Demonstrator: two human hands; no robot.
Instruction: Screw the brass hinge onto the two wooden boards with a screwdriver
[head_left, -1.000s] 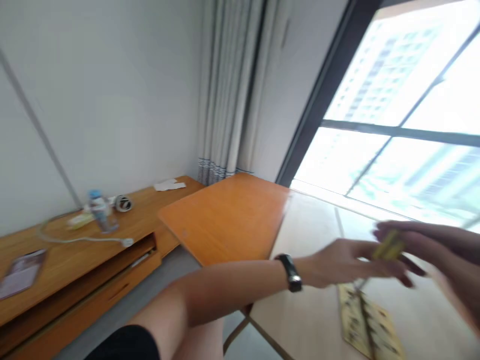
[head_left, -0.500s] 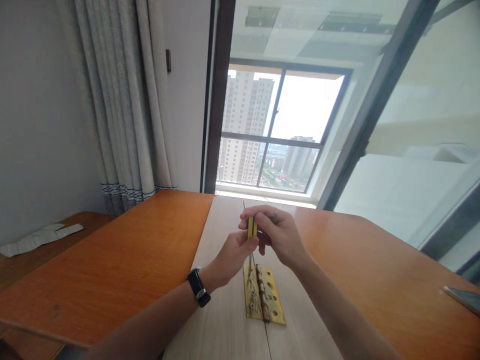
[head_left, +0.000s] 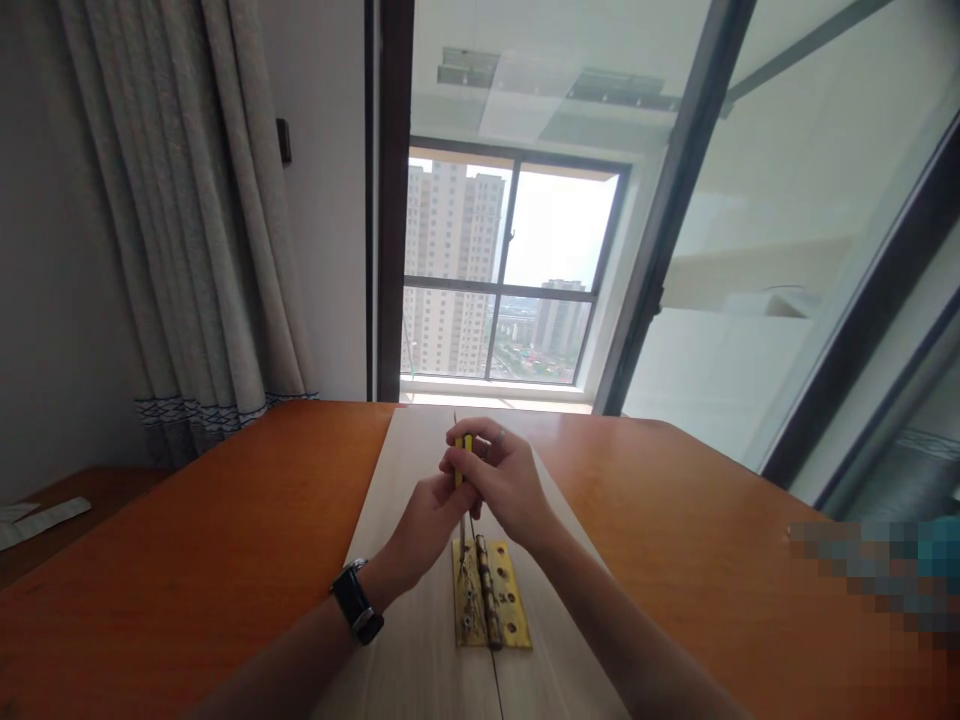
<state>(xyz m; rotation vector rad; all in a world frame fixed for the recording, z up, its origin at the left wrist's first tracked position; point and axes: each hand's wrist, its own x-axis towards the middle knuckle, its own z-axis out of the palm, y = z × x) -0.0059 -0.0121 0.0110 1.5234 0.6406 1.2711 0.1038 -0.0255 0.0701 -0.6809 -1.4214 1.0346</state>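
Note:
A screwdriver with a yellow and black handle (head_left: 460,480) stands nearly upright, its thin metal shaft pointing down at the left leaf of a brass-coloured hinge (head_left: 512,606). My left hand (head_left: 421,530), below a black wristwatch strap, is closed around the lower handle. On the upper handle my right hand (head_left: 510,485) is closed too, its thumb across the front and a ring on one finger. The hinge lies open and flat over the seam of a pale wooden board (head_left: 390,640). Screws show in its left leaf, while the right leaf has bare holes. The exact contact of the tip is too small to tell.
The board rests on an orange-brown wooden table (head_left: 255,520). Grey curtains (head_left: 225,230) hang at the left, with a pale strip (head_left: 52,520) on a lower surface beneath. Beyond the table is a window (head_left: 502,270). At the right edge lies a pixelated patch.
The view has turned a little, so the hinge, board and hands appear further left. My right fingers have shifted on the handle, and the thumb now crosses its front. Both hands still hold the screwdriver.

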